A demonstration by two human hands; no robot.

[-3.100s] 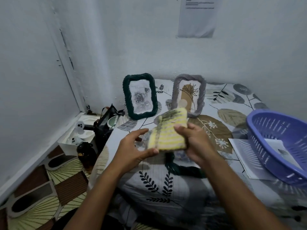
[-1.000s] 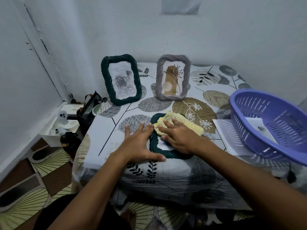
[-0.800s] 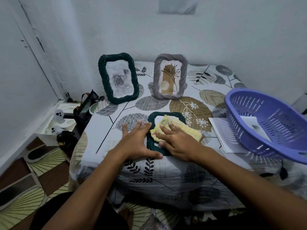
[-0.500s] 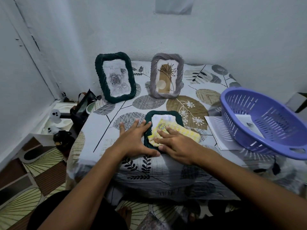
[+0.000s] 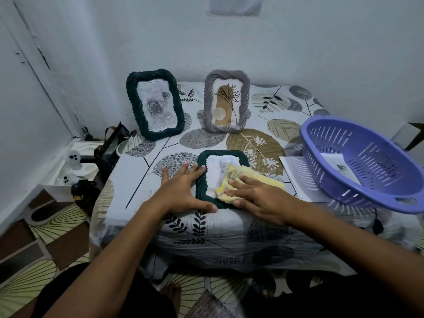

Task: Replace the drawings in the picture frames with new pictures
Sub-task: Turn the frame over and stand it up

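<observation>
Dark green rope-textured picture frame point(image 5: 202, 180) is lying flat on the leaf-print tablecloth point(image 5: 252, 143), near the table's front edge at about 6 o'clock from the two standing frames. My left hand point(image 5: 183, 191) is spread flat with straight fingers on the cloth at the frame's 9 o'clock side, thumb along its front edge, not gripping anything. My right hand point(image 5: 259, 196) is pressing a yellow checked cloth point(image 5: 261, 177) down onto the frame's glass with flat fingers, no curl around it. Picture under the glass looks like a pale kitten print, but it's blurry so I wouldn't swear to it.

Toward 12 o'clock, a second dark green woven frame point(image 5: 154, 106) with a grey rose drawing stands upright, and just at its 3 o'clock is a grey twisted-rope frame point(image 5: 227, 101) with a brown plant drawing. Out at 3 o'clock, a purple slotted plastic basket point(image 5: 358, 161) sits tilted over white paper sheets point(image 5: 296, 175), with a paper inside.
</observation>
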